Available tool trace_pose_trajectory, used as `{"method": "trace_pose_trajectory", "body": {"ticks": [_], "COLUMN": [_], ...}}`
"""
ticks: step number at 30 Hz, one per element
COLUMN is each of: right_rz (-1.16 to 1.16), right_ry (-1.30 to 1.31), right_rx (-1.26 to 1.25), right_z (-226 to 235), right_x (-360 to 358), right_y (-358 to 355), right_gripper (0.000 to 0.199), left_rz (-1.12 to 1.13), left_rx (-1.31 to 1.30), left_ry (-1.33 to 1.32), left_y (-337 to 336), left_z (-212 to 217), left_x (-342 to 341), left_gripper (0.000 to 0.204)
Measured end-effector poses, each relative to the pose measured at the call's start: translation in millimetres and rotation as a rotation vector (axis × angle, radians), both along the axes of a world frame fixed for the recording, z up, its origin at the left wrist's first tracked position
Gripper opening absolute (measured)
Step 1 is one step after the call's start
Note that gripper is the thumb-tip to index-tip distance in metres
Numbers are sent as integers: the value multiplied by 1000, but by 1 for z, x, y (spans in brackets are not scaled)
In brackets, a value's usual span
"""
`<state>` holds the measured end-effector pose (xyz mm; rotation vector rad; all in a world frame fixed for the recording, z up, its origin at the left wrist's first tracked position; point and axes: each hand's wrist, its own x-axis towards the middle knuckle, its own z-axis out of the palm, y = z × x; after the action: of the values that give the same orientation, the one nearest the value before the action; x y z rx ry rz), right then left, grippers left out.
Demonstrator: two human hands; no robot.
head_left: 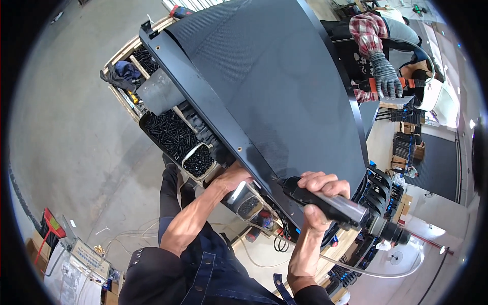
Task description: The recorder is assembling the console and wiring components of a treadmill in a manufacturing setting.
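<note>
In my right hand [323, 195] is a black and clear air screwdriver [351, 209], the fingers wrapped round its body. Its tip end points left, over the near part of a black side rail [203, 91]. The rail borders a large dark belt-covered deck [269, 76] that looks like a treadmill base. My left hand [233, 178] reaches in under the rail's edge, its fingers hidden there. Beside that hand stand a tub of small black fasteners [199, 161] and a clear container of small dark parts [249, 206].
A tray of black bolts [165, 133] and a grey cylinder [161, 92] lie left of the deck. Across it, a co-worker's gloved hand [385, 76] grips an orange and black tool [375, 85]. A clear hose [391, 275] loops at lower right. A red-headed tool [53, 223] stands lower left.
</note>
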<state>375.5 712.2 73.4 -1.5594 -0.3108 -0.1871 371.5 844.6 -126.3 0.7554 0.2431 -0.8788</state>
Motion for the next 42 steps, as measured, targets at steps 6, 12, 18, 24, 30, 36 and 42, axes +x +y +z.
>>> {"method": "trace_pose_trajectory", "body": {"ticks": [6, 12, 18, 24, 30, 36, 42], "right_rz": [-32, -5, 35, 7, 16, -8, 82], "right_ry": [45, 34, 37, 55, 20, 17, -34], "right_rx": [71, 18, 27, 71, 58, 113, 26], "right_z": [-3, -2, -1, -3, -6, -8, -7], "right_x": [0, 2, 3, 2, 2, 2, 2], "right_y": [-4, -6, -4, -8, -9, -9, -10], "right_gripper": [51, 47, 46, 48, 47, 46, 45], "left_rz": [244, 251, 309, 327, 336, 271, 337], "left_rx": [-237, -231, -217, -228, -236, -164, -155], "left_ry": [59, -20, -59, -114, -122, -268, -252], "left_y": [-23, -19, -23, -27, -25, -13, -17], "left_z": [-26, -16, -17, -29, -19, -20, -5], "left_x": [-16, -10, -8, -11, -7, -3, -1], "left_gripper": [7, 10, 12, 12, 17, 20, 20]}}
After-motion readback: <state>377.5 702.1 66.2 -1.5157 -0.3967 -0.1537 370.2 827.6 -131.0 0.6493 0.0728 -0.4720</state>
